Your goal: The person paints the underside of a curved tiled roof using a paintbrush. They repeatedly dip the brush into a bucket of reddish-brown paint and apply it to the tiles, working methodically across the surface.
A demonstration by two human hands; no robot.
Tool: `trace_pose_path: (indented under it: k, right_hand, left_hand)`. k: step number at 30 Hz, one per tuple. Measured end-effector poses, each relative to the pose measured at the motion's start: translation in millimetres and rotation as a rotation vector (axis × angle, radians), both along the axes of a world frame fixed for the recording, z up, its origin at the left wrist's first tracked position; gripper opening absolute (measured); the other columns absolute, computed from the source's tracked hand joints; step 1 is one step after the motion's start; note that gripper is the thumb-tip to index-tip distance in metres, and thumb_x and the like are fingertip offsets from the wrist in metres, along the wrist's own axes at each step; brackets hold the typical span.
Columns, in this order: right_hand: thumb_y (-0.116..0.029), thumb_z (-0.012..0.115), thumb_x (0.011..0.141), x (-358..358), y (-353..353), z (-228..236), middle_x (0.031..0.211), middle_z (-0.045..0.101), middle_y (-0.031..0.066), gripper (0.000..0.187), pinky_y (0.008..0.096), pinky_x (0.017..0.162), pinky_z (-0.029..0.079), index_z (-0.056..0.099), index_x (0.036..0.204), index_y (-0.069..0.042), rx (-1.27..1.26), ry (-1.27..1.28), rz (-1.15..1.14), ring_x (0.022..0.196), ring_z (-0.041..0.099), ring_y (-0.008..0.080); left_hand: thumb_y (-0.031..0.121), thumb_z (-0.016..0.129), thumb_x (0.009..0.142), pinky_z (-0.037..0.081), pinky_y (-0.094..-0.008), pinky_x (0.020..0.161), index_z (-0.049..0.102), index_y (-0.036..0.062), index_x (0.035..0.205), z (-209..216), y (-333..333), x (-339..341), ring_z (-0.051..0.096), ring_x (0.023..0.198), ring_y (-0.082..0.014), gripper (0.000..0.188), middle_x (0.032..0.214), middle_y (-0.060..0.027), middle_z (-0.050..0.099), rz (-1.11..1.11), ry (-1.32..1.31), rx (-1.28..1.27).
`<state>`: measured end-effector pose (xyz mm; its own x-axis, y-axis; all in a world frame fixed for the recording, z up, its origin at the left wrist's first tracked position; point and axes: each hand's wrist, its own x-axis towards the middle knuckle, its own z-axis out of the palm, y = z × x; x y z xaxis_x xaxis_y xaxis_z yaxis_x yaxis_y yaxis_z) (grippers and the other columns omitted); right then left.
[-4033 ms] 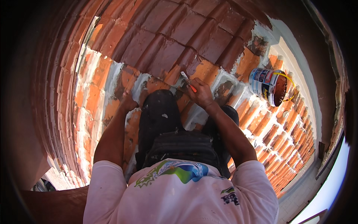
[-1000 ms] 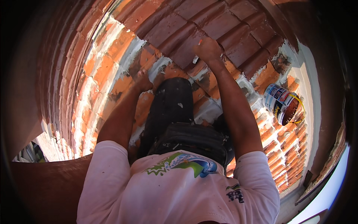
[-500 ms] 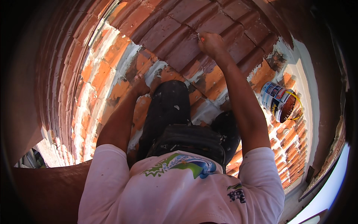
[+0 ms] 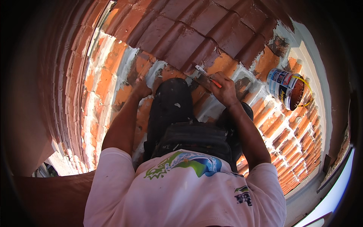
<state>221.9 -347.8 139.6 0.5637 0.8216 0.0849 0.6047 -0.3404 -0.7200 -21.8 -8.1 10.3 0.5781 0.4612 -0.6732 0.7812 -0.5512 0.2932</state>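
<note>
My right hand [image 4: 224, 90] is closed round the orange handle of a flat paintbrush [image 4: 203, 79], which has a metal band. The brush is over the lower edge of the reddish-brown painted tiles [image 4: 185, 39], just right of my knee. My left hand [image 4: 141, 89] leans on the bare orange tiles [image 4: 124, 94] left of that knee, fingers outstretched, holding nothing. White and grey patches streak these tiles. To the right, a paint bucket [image 4: 281, 89] with a yellow handle lies tilted on the slope, reddish-brown paint in its mouth.
My dark-clad knee [image 4: 172, 96] is bent on the tiles between my arms. A black waist pouch [image 4: 193, 138] hangs at my front. A pale grey border strip [image 4: 315, 79] runs along the right side of the roof. Brown-painted tile rows [image 4: 70, 87] curve along the left.
My right hand has come back down from the brown tiles toward my knees with the paintbrush, which now shows more fully. My left hand stays in place. The view has shifted slightly.
</note>
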Motion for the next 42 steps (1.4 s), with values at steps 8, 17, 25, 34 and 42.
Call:
trace_pose_path:
  k: [8, 17, 25, 34, 42]
  right_hand:
    - [-0.022, 0.080, 0.094, 45.3, 21.7, -21.1, 0.092, 0.076, 0.0221, 0.024, 0.0423, 0.083, 0.058, 0.080, 0.108, -0.003, 0.042, 0.261, -0.312, 0.087, 0.076, 0.0329]
    - [-0.023, 0.076, 0.096, 35.7, 45.3, -7.8, 0.085, 0.074, 0.0139, 0.023, 0.0369, 0.078, 0.057, 0.078, 0.108, -0.003, 0.010, 0.399, -0.143, 0.079, 0.072, 0.0221]
    - [-0.023, 0.082, 0.099, 32.0, -93.5, 103.4, 0.088, 0.076, 0.0071, 0.023, 0.0316, 0.072, 0.058, 0.078, 0.108, -0.002, 0.407, 0.438, -0.681, 0.076, 0.073, 0.0154]
    - [-0.017, 0.079, 0.100, 21.3, -250.3, 211.5, 0.089, 0.081, 0.0157, 0.031, 0.0301, 0.072, 0.062, 0.078, 0.117, 0.008, 0.738, -0.096, -1.279, 0.074, 0.077, 0.0176]
    - [-0.031, 0.077, 0.088, 134.3, -278.4, 155.1, 0.086, 0.080, 0.0191, 0.032, 0.0448, 0.078, 0.061, 0.083, 0.098, -0.002, 0.134, -0.141, -1.397, 0.082, 0.079, 0.0347]
  left_hand:
    - [0.016, 0.086, 0.075, 0.035, -0.0430, 0.131, 0.013, -0.0140, 0.169, -0.1, 6.8, 0.8, 0.035, 0.159, -0.0497, 0.123, 0.169, -0.0380, 0.031, -0.028, 0.008, 0.005]
    - [0.012, 0.090, 0.075, 0.037, -0.0434, 0.130, 0.017, -0.0121, 0.169, 14.7, 6.6, 9.6, 0.029, 0.163, -0.0487, 0.122, 0.172, -0.0382, 0.028, 0.058, 0.045, -0.085]
    - [0.004, 0.083, 0.081, 0.043, -0.0450, 0.123, 0.023, -0.0088, 0.168, -6.0, 18.5, -1.9, 0.041, 0.157, -0.0450, 0.106, 0.168, -0.0326, 0.037, 0.030, -0.031, -0.059]
    - [0.001, 0.069, 0.083, 0.052, -0.0439, 0.109, 0.036, -0.0095, 0.161, -10.7, 22.8, -3.1, 0.060, 0.139, -0.0409, 0.085, 0.150, -0.0326, 0.058, 0.006, -0.073, -0.042]
    - [0.002, 0.058, 0.086, 0.049, -0.0422, 0.112, 0.036, -0.0119, 0.162, 4.5, 18.6, 4.9, 0.059, 0.140, -0.0386, 0.080, 0.153, -0.0321, 0.058, 0.040, -0.053, -0.132]
